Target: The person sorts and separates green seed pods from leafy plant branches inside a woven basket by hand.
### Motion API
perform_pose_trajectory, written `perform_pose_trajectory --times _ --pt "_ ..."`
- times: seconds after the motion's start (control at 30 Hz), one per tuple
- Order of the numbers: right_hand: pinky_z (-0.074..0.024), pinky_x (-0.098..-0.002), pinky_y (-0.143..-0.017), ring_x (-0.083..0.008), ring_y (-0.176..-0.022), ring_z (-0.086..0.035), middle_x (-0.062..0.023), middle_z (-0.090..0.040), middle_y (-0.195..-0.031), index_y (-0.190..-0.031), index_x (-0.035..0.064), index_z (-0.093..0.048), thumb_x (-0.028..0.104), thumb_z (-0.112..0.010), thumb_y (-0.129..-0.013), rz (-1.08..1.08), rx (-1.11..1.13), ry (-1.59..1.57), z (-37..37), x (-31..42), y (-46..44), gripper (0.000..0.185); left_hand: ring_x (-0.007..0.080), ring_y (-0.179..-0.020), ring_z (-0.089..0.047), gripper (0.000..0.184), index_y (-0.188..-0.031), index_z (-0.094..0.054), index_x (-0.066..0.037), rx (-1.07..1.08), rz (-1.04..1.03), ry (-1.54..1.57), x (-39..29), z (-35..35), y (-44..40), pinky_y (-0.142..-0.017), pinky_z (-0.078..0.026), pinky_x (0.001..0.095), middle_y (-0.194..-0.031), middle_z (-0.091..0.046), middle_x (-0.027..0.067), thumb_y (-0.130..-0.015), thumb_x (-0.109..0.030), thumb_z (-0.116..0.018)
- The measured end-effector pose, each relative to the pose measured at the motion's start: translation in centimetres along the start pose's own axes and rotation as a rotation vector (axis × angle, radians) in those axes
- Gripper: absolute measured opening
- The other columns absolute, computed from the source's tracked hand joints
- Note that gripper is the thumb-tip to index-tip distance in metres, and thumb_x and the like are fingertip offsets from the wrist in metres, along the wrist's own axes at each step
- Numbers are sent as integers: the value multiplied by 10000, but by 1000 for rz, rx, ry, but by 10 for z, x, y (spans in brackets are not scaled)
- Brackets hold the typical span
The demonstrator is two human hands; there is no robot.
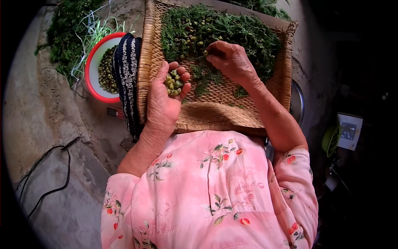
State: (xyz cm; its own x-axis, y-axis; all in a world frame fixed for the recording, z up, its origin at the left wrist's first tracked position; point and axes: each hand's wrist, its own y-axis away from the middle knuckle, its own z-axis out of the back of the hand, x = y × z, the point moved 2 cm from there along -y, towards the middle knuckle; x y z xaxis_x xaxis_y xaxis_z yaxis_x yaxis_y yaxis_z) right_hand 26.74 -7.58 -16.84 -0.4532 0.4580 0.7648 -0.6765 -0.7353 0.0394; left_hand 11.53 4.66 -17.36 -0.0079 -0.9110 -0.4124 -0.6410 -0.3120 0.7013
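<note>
My left hand (161, 97) is palm up at the left side of a woven basket tray (219, 110), its fingers curled round a small heap of green-yellow cones (173, 84). Over the middle of the tray, my right hand (230, 60) is pinched, and a small green cone (205, 53) shows at its fingertips. Beneath and beyond it lie feathery evergreen sprigs (253, 35) with more cones among them. Loose bits of sprig are scattered over the near part of the weave.
A red-rimmed white basin (88, 79) containing many cones stands left of the tray, partly covered by dark patterned cloth (127, 70). Greenery (66, 25) and pale plastic strands (93, 33) lie behind it. A black cable (66, 166) crosses the floor. At right is a green bowl (327, 139).
</note>
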Motion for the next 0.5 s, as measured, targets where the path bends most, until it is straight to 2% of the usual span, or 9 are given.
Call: perform_pose_trajectory --times 0.03,0.1,0.13,0.2,0.27,0.33,0.43,0.5 --pt "-499 -282 -619 -145 -706 -614 -71 -659 -833 -1003 38 -620 132 -671 -800 0 1 1 4 9 1 229 166 -770 -621 247 -968 -592 -81 -14 2 -13 1 -1 0 -602 -534 269 -860 -625 45 -906 -315 -540" --pt "-488 -222 -595 -64 -718 -596 -16 -669 -842 -1042 49 -629 190 -668 -833 -87 318 -529 4 26 5 255 168 -782 -624 264 -970 -593 -81 -30 2 -27 1 -3 0 -622 -543 277 -871 -628 47 -912 -329 -525" --pt "-471 -189 -586 -43 -719 -585 5 -652 -831 -1049 53 -634 230 -658 -844 -39 373 -681 3 35 8 272 178 -795 -627 284 -978 -591 -82 0 35 4 1 -4 -1 -637 -552 293 -880 -631 52 -919 -346 -505" --pt "-464 -188 -576 -41 -690 -573 4 -640 -795 -1039 44 -634 189 -634 -863 -70 331 -708 0 36 7 228 188 -808 -630 306 -986 -590 -83 29 67 33 2 -3 -2 -652 -562 308 -889 -633 57 -925 -364 -486" --pt "-465 -191 -570 -39 -674 -566 8 -627 -769 -1029 43 -635 138 -601 -878 -150 162 -434 -5 16 -3 182 201 -810 -632 332 -1000 -587 -83 144 92 46 4 -1 -5 -651 -572 333 -898 -634 68 -932 -383 -463" --pt "-463 -193 -565 -40 -674 -571 11 -622 -764 -1009 35 -637 97 -577 -881 -182 156 -466 -6 10 -1 155 203 -802 -633 346 -1008 -585 -82 151 110 60 4 -2 -5 -620 -574 332 -904 -635 79 -934 -394 -454" --pt "-461 -210 -548 -53 -652 -570 -6 -628 -756 -1003 40 -637 79 -585 -867 -122 78 -360 -13 -3 -3 151 184 -788 -626 372 -997 -577 -90 187 125 17 3 -3 -4 -630 -563 324 -882 -632 59 -936 -429 -434" --pt "-484 -270 -581 -138 -680 -609 -49 -635 -797 -1003 53 -635 63 -590 -841 62 -35 -30 -17 -13 -8 168 181 -781 -628 386 -1005 -577 -91 204 126 30 4 -3 -4 -622 -561 317 -875 -633 55 -933 -441 -432"
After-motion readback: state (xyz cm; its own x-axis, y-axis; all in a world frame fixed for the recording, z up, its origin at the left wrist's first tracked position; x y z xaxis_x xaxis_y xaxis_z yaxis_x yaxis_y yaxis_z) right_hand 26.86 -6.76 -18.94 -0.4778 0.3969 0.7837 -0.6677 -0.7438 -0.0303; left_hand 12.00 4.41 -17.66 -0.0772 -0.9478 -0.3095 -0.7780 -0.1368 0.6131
